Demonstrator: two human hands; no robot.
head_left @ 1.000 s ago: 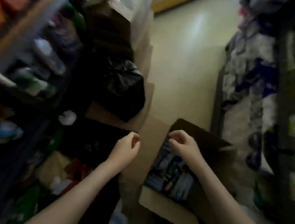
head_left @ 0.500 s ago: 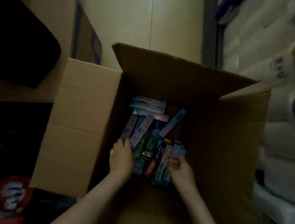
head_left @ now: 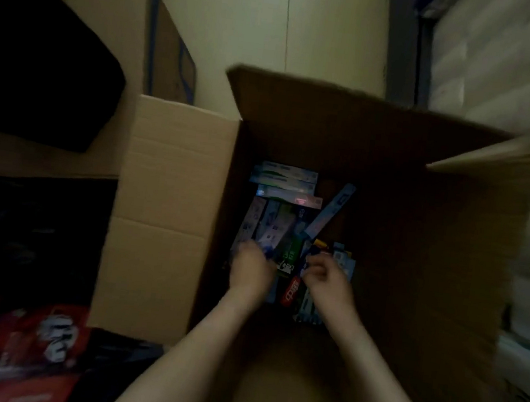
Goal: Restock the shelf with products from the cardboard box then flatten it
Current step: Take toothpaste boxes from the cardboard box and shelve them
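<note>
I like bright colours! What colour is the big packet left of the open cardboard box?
The packet is red with white print, seen best in the head view.

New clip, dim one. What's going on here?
A person is bent over an open cardboard box on the floor, with both arms reaching down inside. The left hand and right hand are at the jumbled pile of slim cartons on the bottom, and the right hand's fingers are curled. The picture is too blurred to tell whether either grip has closed on a carton. The flaps are open and many cartons lie inside, so unloading is under way and flattening is not yet due.
</note>
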